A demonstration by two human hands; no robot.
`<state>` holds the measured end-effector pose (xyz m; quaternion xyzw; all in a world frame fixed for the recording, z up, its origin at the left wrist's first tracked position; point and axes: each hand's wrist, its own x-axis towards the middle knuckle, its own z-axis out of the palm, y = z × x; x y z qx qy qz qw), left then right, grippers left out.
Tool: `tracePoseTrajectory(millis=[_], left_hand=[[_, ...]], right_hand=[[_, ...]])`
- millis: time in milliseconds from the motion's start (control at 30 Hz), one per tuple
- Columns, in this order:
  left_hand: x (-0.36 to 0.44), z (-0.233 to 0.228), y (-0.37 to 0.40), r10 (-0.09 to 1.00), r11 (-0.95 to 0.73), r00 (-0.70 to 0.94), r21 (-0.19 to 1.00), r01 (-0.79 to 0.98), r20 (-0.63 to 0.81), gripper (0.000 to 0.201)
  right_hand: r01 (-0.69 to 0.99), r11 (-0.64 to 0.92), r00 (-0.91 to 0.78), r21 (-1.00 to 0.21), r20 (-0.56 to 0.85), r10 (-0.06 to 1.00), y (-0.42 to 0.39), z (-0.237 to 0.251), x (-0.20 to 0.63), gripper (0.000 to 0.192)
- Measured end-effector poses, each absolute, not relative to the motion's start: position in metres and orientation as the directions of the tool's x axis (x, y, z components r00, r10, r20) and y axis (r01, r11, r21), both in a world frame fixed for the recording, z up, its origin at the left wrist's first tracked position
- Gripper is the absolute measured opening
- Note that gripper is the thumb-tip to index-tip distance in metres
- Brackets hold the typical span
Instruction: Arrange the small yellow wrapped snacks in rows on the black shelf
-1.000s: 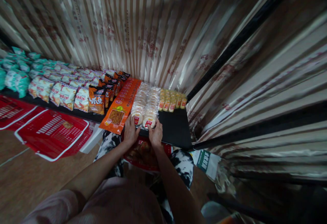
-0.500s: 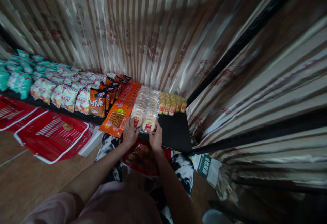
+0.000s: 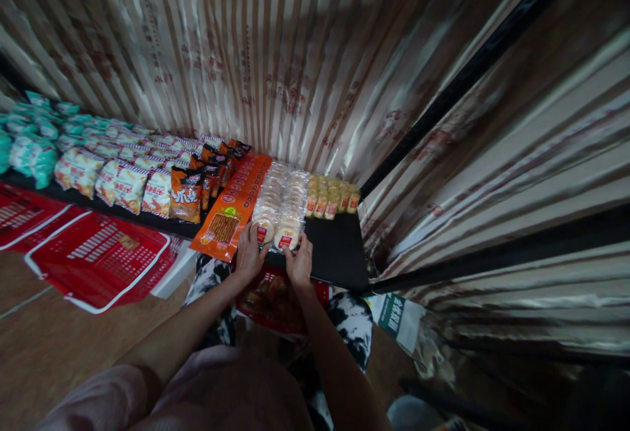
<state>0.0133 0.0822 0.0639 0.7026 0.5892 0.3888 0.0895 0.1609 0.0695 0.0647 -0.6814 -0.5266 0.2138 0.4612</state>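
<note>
My left hand and my right hand rest at the front edge of a low black shelf. Their fingers touch the nearest packets in two rows of clear-wrapped round white cakes. My left fingers are on the left front packet, my right fingers on the right front packet. A row of orange snack packs lies just left of the cakes. Small yellow packets stand to the right at the back.
Further left on the shelf lie dark orange bags, striped white bags and teal bags. Red baskets sit on the wooden floor at left. A red package lies below my hands. Striped foil curtains hang behind and at right.
Both hands stay on the front cake packets with only small finger shifts. The view wobbled slightly.
</note>
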Motion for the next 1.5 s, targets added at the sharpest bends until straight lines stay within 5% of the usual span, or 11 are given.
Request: tracePoseTrajectory(millis=[267,467,933,1500], left_hand=[[0.013,0.064,0.081,0.903,-0.284,0.002,0.592,0.754,0.431,0.062],[0.013,0.066,0.078,0.909,-0.268,0.007,0.575,0.773,0.416,0.063],[0.027,0.056,0.089,0.882,-0.326,0.02,0.579,0.748,0.471,0.075],[0.028,0.057,0.089,0.899,-0.29,0.036,0.532,0.796,0.436,0.068]], right_hand=[[0.528,0.059,0.317,-0.847,0.261,0.912,0.065,0.064,0.163,0.063],[0.716,0.018,0.336,-0.697,0.368,0.867,0.064,0.062,0.165,0.061],[0.596,-0.088,0.345,-0.798,0.156,0.925,0.087,0.072,0.156,0.076],[0.586,-0.055,0.349,-0.808,0.191,0.918,0.088,0.069,0.153,0.073]])
